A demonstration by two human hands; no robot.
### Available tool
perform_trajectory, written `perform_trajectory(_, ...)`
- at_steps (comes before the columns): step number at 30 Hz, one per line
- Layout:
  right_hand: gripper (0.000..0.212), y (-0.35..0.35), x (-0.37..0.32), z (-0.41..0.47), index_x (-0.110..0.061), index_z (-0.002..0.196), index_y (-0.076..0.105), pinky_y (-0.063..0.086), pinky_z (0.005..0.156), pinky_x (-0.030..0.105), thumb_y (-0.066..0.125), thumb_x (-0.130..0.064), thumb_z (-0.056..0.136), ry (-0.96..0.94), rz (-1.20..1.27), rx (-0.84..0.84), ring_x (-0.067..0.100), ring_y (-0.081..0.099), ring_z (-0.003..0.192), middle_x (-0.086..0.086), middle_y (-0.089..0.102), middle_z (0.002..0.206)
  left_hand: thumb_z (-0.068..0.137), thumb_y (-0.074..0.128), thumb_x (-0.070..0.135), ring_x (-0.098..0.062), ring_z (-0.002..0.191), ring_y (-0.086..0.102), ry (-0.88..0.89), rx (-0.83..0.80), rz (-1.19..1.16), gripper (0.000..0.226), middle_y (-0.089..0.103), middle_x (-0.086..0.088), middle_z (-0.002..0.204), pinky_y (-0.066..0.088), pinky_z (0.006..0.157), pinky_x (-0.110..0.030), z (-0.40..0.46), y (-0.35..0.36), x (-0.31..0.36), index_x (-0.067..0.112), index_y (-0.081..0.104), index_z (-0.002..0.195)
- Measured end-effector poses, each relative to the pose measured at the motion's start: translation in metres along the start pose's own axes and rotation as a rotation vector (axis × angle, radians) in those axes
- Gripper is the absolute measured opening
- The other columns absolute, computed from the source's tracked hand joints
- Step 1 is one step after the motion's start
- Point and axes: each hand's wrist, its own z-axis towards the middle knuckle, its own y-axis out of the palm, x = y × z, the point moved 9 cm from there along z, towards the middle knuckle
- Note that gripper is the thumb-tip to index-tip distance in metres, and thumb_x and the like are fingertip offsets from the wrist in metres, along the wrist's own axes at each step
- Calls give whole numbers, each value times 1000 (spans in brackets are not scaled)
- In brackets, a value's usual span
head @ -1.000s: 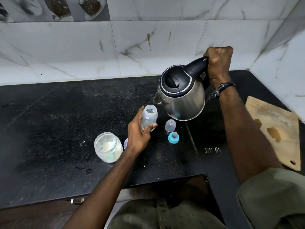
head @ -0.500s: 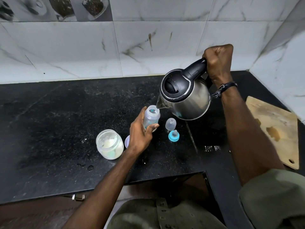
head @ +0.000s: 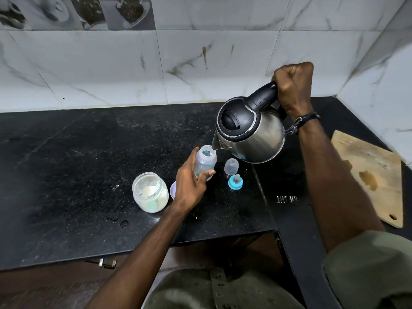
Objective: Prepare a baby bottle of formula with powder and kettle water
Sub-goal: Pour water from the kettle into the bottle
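My left hand (head: 189, 186) grips the clear baby bottle (head: 205, 160), which stands open-topped on the black counter (head: 66, 175). My right hand (head: 293, 88) holds the black handle of the steel kettle (head: 256, 134), tilted to the left. The kettle's spout rests just over the bottle's mouth. Right of the bottle stand its clear cap (head: 231, 166) and the blue teat ring (head: 235, 182). The open glass jar of white powder (head: 150, 192) sits left of my left hand.
A small pale lid (head: 172, 190) peeks out between the jar and my left wrist. A wooden cutting board (head: 370, 175) lies at the counter's right end. Marble-tiled walls close off the back and right. Water droplets dot the counter's front.
The kettle has risen and tipped further left, bringing its spout from beside the bottle to over its mouth. My left hand still holds the bottle in place.
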Motion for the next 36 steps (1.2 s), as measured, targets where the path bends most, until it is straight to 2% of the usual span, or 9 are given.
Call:
perform_trajectory(6, 41, 0, 1, 0, 9, 48, 37, 23, 44, 41, 52, -23, 69, 2, -32, -2, 19, 26, 51, 9, 29, 50, 82, 67, 44, -23, 136, 60, -16, -3, 2, 84, 64, -9, 145, 49, 112, -50, -4, -1, -1, 2, 47, 151)
perform_trajectory(27, 35, 3, -16, -7, -7, 45, 31, 17, 49, 32, 52, -23, 68, -41, -57, -28, 14, 21, 49, 2, 24, 49, 82, 67, 40, -22, 131, 63, -19, 0, 23, 77, 68, -7, 139, 51, 108, -49, -15, -3, 2, 5, 50, 148)
perform_trajectory(31, 36, 3, -17, -6, -3, 45, 33, 18, 46, 35, 52, -23, 67, -45, -68, -30, 16, 22, 50, 5, 25, 49, 81, 66, 41, -22, 131, 62, -24, 3, 16, 78, 67, -7, 139, 51, 108, -49, -16, -3, 1, 4, 50, 148)
perform_trajectory(36, 36, 4, -19, -7, -1, 45, 34, 19, 45, 36, 52, -22, 68, -54, -93, -32, 16, 23, 49, 6, 26, 48, 82, 70, 31, -20, 131, 62, -25, 3, 31, 73, 67, -5, 140, 49, 110, -44, -16, -3, 1, 5, 51, 148)
